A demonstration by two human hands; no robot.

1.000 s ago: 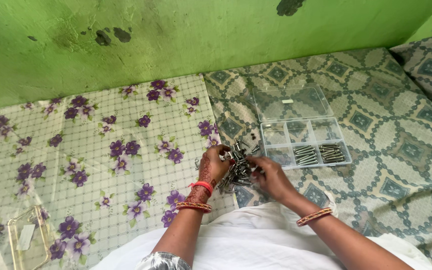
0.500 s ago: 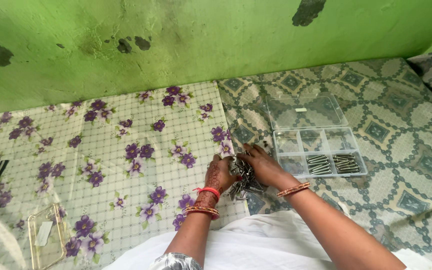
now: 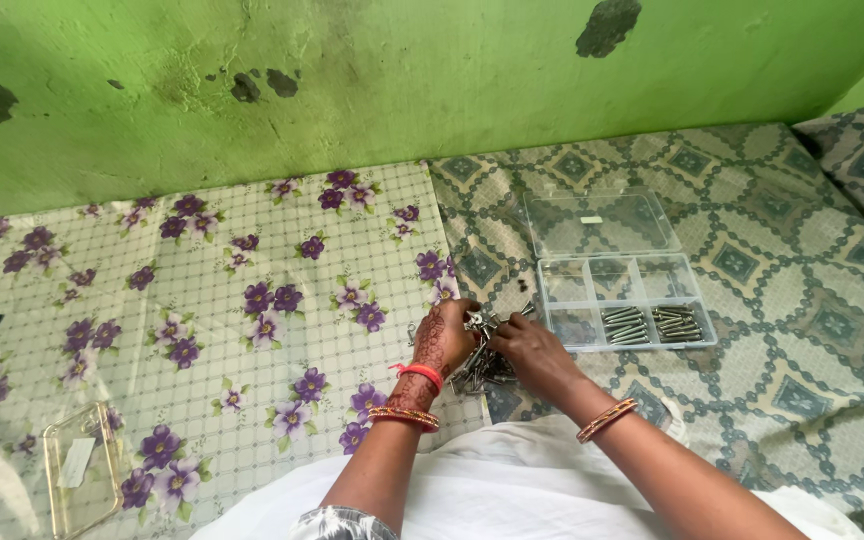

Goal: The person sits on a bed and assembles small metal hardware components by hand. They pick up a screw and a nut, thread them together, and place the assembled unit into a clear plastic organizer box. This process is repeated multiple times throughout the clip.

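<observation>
Two hands work a pile of metal screws (image 3: 482,362) on the patterned cloth (image 3: 772,330): left hand (image 3: 442,338) pinching several screws, right hand (image 3: 532,352) grasping others, beside the clear compartment box (image 3: 624,298).

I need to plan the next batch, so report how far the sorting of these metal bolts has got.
Done: two near compartments of the clear organizer box hold rows of bolts. In hand: both hands work the loose pile of bolts, the left hand lifting a few while the right hand picks at it. Left: most of the pile, and the other compartments look nearly empty.
</observation>
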